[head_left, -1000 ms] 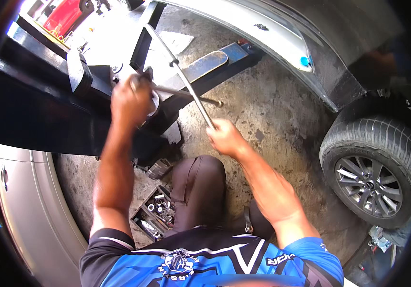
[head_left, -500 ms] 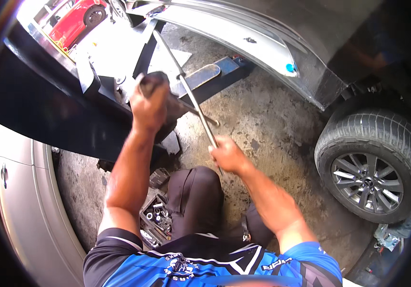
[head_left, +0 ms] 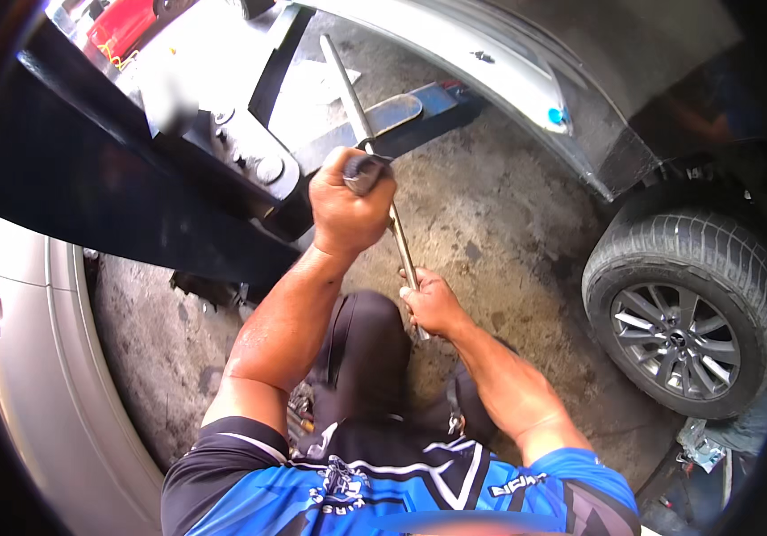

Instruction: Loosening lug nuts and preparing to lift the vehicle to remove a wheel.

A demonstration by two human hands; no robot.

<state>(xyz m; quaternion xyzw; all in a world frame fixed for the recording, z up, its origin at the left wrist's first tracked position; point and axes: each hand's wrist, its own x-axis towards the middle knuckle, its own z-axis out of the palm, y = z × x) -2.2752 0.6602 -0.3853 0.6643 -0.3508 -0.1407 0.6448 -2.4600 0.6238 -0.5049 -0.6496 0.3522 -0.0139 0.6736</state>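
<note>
My right hand [head_left: 433, 304] is closed round the lower end of a long metal rod [head_left: 345, 82], which slants up and away to the left. A small collar shows partway along the rod. My left hand [head_left: 352, 207] is closed on a tool with a thick, dark handle end [head_left: 366, 174]. It is raised in front of the rod's middle and hides part of it. The far end of that tool is hidden behind my fist, so its kind cannot be told.
A dark lift post [head_left: 116, 196] and its base plate [head_left: 267, 161] stand left. A blue lift arm [head_left: 392, 114] reaches under a raised vehicle [head_left: 526, 80]; its wheel [head_left: 683, 322] is at right. A beige car [head_left: 40, 357] stands at far left.
My left hand has swung right and nearer with its tool, now overlapping the rod. The rod's far end has shifted right; my right hand has lowered slightly. The view has shifted a little.
</note>
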